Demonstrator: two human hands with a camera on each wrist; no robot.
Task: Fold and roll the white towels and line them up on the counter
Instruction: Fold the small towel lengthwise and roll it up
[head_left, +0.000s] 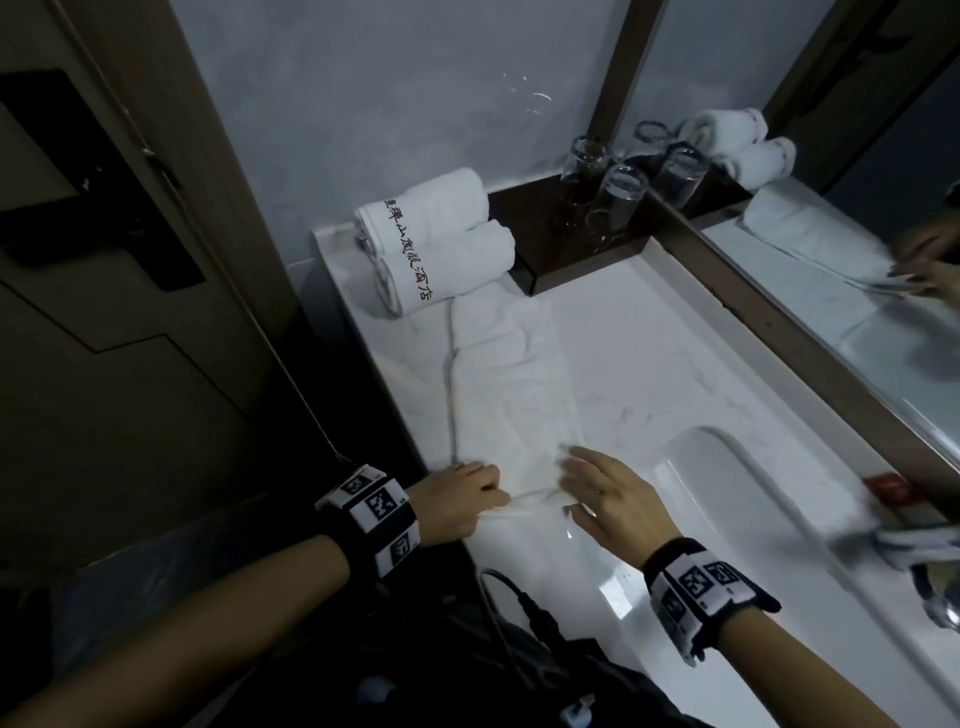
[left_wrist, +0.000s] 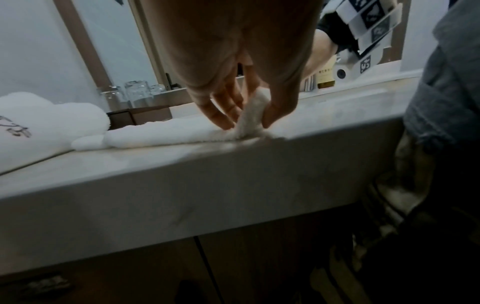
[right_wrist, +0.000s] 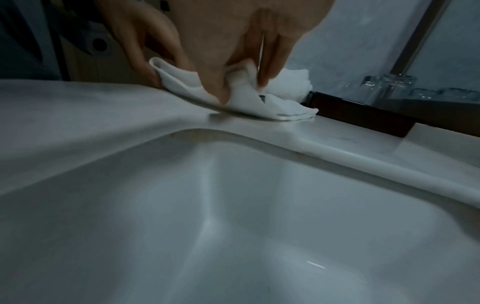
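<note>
A white towel (head_left: 511, 384) folded into a long strip lies flat on the white counter (head_left: 649, 364), running from the near edge toward two rolled white towels (head_left: 441, 244) with dark lettering at the back left. My left hand (head_left: 462, 493) pinches the strip's near left corner (left_wrist: 250, 115) between thumb and fingers. My right hand (head_left: 608, 493) grips the near right corner (right_wrist: 241, 90), thumb under a lifted fold and fingers over it. The near end of the towel is raised slightly off the counter.
A sink basin (head_left: 779, 519) opens just right of my right hand. Upturned drinking glasses (head_left: 613, 192) stand on a dark wooden ledge (head_left: 571, 249) behind the towel. A mirror (head_left: 857, 260) lines the back wall. A dark door (head_left: 104, 260) is at left.
</note>
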